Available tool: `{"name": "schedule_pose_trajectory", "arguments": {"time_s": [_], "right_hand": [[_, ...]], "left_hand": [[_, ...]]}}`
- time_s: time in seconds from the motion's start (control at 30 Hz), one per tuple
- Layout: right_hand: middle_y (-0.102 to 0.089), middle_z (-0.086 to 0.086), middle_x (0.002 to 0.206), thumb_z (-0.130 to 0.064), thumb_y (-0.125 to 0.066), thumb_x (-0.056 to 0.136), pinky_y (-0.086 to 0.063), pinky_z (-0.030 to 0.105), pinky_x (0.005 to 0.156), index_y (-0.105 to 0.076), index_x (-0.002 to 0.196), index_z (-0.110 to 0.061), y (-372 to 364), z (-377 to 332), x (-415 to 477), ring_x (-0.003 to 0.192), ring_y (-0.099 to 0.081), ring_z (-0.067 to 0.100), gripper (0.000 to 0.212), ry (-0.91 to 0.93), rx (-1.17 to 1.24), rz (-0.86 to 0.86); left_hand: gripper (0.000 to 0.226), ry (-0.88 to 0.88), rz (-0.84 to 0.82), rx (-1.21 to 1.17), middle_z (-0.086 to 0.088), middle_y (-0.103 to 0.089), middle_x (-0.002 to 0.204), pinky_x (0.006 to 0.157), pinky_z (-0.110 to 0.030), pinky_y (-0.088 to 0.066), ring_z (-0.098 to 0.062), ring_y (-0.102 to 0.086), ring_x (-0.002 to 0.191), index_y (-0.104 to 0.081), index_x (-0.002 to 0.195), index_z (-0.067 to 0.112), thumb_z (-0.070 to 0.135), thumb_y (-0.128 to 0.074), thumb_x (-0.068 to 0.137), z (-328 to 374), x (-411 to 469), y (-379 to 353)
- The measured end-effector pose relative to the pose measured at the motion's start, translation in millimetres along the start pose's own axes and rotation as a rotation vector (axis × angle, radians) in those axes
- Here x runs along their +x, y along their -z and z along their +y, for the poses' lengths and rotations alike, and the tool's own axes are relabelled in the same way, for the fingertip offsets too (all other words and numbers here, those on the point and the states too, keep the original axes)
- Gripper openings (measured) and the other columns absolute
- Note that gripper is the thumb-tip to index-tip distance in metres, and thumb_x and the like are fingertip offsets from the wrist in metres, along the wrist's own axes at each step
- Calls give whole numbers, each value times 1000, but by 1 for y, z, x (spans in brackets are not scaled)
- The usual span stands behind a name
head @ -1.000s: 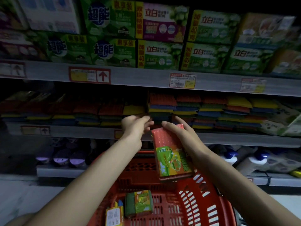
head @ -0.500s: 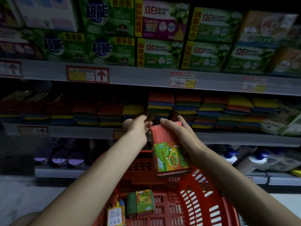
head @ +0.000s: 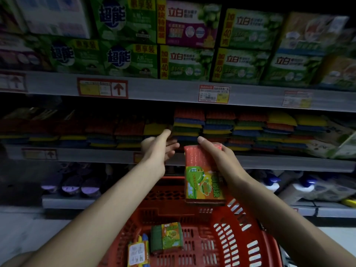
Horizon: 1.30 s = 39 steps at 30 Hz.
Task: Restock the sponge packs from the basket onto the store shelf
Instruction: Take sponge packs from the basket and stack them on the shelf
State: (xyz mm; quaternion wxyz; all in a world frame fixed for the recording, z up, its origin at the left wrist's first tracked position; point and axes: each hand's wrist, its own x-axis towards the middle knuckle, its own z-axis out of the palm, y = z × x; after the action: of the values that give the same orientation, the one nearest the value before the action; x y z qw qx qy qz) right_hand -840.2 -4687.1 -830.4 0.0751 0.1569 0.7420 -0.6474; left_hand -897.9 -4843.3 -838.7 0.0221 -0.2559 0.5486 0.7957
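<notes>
Gripping sponge pack point(head: 203, 182) by its top, right hand point(head: 221, 164) fingers curled round | left hand point(head: 156, 151) fingers open, empty | shelf point(head: 269, 162) just beyond our fingertips | we judge it light, squashy, slick: hold edges

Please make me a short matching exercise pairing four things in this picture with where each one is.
Things:
1. red sponge pack
2. green sponge pack
3. left hand
4. green boxes

Places:
A. lying in the basket
B. standing on the top shelf
C. held upright in the right hand
D. stretched out toward the stacked sponges on the middle shelf

Pairs: 1-C, 2-A, 3-D, 4-B
</notes>
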Motion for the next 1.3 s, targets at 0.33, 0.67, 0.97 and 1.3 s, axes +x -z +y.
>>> {"name": "schedule_pose_trajectory", "arguments": {"time_s": [0.33, 0.67, 0.97, 1.3], "right_hand": [[-76, 19, 113, -73, -69, 76, -57, 55, 97, -68, 126, -10, 1, 4, -12, 103, -75, 37, 81, -91, 411, -79], [-76, 16, 115, -44, -77, 81, -56, 47, 101, -71, 122, -10, -12, 9, -26, 106, -74, 28, 54, 75, 399, -74], [-77, 9, 115, -31, -73, 89, -55, 48, 101, -63, 130, -8, -24, 11, -42, 109, -74, 24, 48, 86, 386, -213], [-76, 10, 118, -35, -75, 89, -52, 53, 106, -60, 133, -8, -32, 19, -39, 111, -73, 27, 53, 73, 360, -242]], "left_hand": [[81, 39, -550, 323, 0, -78, 111, 96, -48, -58, -21, -73, 107, -64, 125, 28, 60, -87, 54, -27, -64, 56], [65, 72, -378, -48, -16, -76, 112, 83, -40, -60, -25, -75, 94, -70, 122, 8, 29, -88, 62, -20, -64, 75], [65, 25, -325, -68, -15, -76, 115, 90, -42, -58, -31, -73, 108, -69, 126, 11, 38, -86, 69, -10, -62, 86], [47, 9, -318, 2, -13, -78, 108, 83, -38, -57, -26, -75, 97, -74, 117, 13, 37, -81, 78, -9, -62, 92]]}}
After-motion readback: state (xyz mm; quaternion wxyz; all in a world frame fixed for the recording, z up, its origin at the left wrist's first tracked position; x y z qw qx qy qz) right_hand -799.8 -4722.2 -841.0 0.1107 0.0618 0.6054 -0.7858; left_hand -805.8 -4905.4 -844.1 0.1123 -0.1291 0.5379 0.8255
